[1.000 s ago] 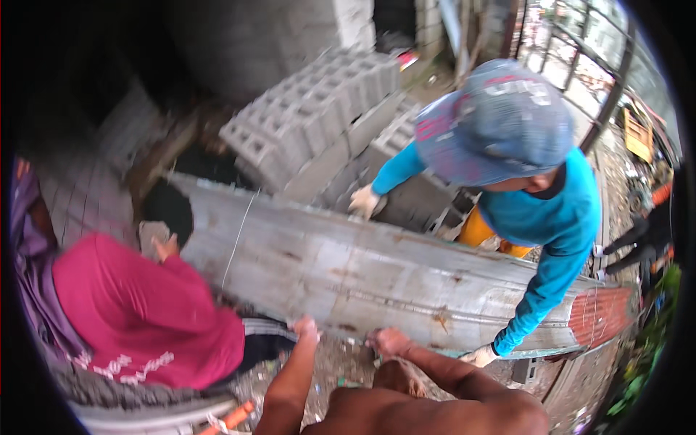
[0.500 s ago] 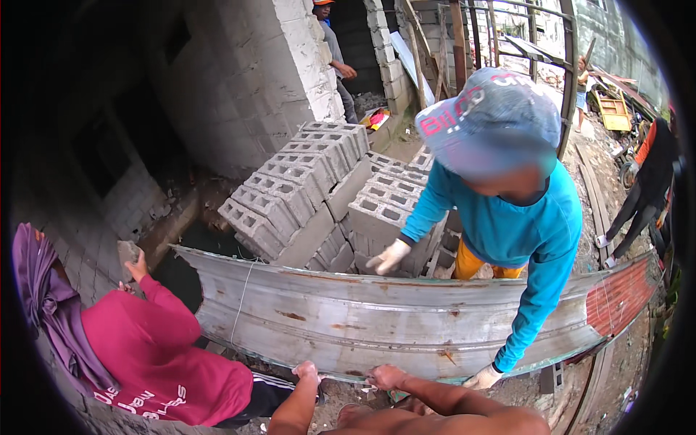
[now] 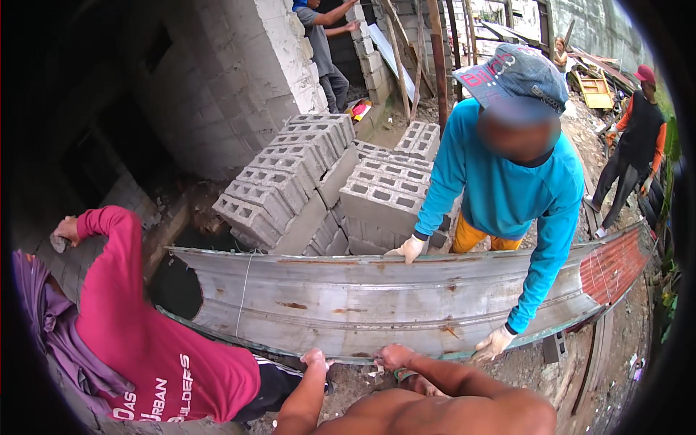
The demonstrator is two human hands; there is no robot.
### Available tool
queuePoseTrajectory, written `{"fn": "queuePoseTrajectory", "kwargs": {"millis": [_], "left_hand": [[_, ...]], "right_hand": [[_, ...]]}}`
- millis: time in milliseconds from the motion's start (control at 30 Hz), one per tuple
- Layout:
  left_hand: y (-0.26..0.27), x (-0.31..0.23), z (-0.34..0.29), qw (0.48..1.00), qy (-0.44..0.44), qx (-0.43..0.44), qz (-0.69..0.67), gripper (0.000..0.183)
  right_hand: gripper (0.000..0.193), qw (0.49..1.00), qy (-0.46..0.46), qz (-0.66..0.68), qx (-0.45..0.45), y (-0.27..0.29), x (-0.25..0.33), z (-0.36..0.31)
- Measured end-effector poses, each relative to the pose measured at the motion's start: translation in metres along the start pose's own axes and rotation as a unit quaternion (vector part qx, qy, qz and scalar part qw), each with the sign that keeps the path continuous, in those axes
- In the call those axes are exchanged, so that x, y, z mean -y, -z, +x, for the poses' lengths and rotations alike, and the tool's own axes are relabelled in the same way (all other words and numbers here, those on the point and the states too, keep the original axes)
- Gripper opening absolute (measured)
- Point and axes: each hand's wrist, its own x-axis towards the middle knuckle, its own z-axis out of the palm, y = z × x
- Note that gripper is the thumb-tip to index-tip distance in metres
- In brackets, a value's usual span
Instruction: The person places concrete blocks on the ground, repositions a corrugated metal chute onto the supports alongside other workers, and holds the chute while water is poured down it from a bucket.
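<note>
A long, bowed sheet of metal roofing, grey with rust spots and a red right end, lies across in front of me. My left hand is closed at its near edge. A short way to the right, my right hand curls over the same edge. Across the sheet, a person in a turquoise shirt leans over it. One of that person's gloved hands rests on the far edge, the other glove on the near edge beside my right hand.
Stacked hollow concrete blocks stand behind the sheet. At left, a person in a pink shirt lifts a stone-like lump. Dark water lies left of the sheet. More people stand at the back; a loose block sits at right.
The turquoise-shirted person has straightened somewhat and set a gloved hand on the sheet's far edge. The pink-sleeved arm has swung up and left with the lump. My hands stay at the near edge.
</note>
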Motion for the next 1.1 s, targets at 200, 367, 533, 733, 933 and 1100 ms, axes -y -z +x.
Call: {"fn": "queuePoseTrajectory", "kwargs": {"millis": [200, 367, 533, 733, 933, 1100], "left_hand": [[-0.01, 0.012, -0.043, 0.986, -0.102, -0.001, 0.132, 0.057], [-0.022, 0.001, -0.089, 0.991, -0.089, -0.005, 0.099, 0.056], [-0.015, 0.0, -0.07, 0.991, -0.091, -0.012, 0.095, 0.078], [-0.02, 0.007, -0.07, 0.99, -0.089, -0.061, 0.085, 0.054], [-0.018, 0.007, -0.057, 0.989, -0.082, -0.051, 0.116, 0.06], [-0.015, 0.008, -0.035, 0.997, -0.053, -0.033, 0.042, 0.064]], "right_hand": [[0.038, 0.999, 0.015, -0.039, -0.022, 0.006, 0.0, -0.002], [0.036, 0.999, -0.009, -0.023, -0.036, 0.018, 0.008, -0.011], [0.037, 0.999, -0.014, -0.029, -0.026, 0.009, 0.005, -0.007], [0.037, 0.999, -0.028, -0.041, -0.011, 0.011, 0.009, -0.008], [0.035, 1.0, -0.012, -0.025, -0.01, 0.001, 0.003, -0.004], [0.034, 0.999, -0.005, -0.02, -0.029, 0.001, 0.004, -0.005]]}}
